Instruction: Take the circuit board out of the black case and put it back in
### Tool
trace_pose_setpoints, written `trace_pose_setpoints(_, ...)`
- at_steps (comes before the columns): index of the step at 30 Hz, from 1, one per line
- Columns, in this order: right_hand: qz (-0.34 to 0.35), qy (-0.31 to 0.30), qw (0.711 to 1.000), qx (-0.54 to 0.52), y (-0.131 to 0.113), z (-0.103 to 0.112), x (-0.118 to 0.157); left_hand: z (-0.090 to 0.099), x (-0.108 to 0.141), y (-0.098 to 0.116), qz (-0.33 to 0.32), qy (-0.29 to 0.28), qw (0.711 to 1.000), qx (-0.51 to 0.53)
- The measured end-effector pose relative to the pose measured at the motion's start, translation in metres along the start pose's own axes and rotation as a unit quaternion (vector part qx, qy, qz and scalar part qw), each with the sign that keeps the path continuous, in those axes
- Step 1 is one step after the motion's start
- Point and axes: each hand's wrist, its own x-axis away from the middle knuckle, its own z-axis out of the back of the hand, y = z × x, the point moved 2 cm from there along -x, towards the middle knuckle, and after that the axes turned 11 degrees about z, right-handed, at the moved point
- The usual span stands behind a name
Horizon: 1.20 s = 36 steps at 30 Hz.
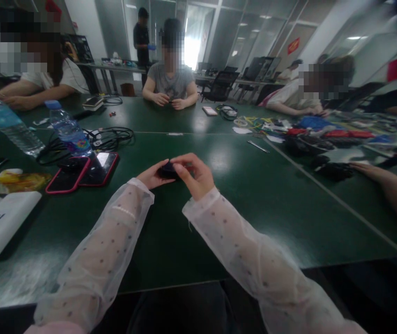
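My left hand (153,175) is closed around a small black object (168,171), rounded and too dark to name. Above the table's middle, my right hand (196,174) meets it from the right. Its thumb and forefinger are pinched together at the top edge of the black object, and whatever lies between those fingertips is hidden. Both forearms are in sheer white dotted sleeves. Under the hands stretches the dark green table (170,232).
Left of me lie two red-edged phones (68,175), a white device (8,225), water bottles (69,130) and black cables (114,135). A metal tool (258,146) lies ahead right, near piled cables and cloth (323,132). Several people sit around the table; one person's hand (368,170) rests at right.
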Motion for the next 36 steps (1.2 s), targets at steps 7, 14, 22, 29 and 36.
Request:
trace_pose_setpoints(7, -0.013, -0.036, 0.985, 0.169, 0.126, 0.020, 0.019, 0.004, -0.004, 0.001, -0.016, 0.004, 1.000, -0.008)
trace_pose_setpoints(14, -0.054, -0.104, 0.988, 0.097, 0.146, 0.016, 0.030, 0.007, -0.007, 0.003, -0.002, 0.008, 1.000, 0.004)
trace_pose_setpoints(22, -0.052, -0.084, 0.993, 0.062, 0.162, 0.016, 0.030, 0.005, -0.005, 0.003, 0.007, 0.018, 1.000, -0.017)
trace_pose_setpoints(29, -0.058, -0.089, 0.993, 0.052, 0.159, 0.016, 0.029, 0.007, -0.002, 0.002, -0.004, 0.008, 1.000, -0.011)
trace_pose_setpoints(36, -0.055, -0.085, 0.994, 0.036, 0.156, 0.016, 0.030, 0.007, -0.003, 0.002, 0.007, 0.002, 1.000, -0.009)
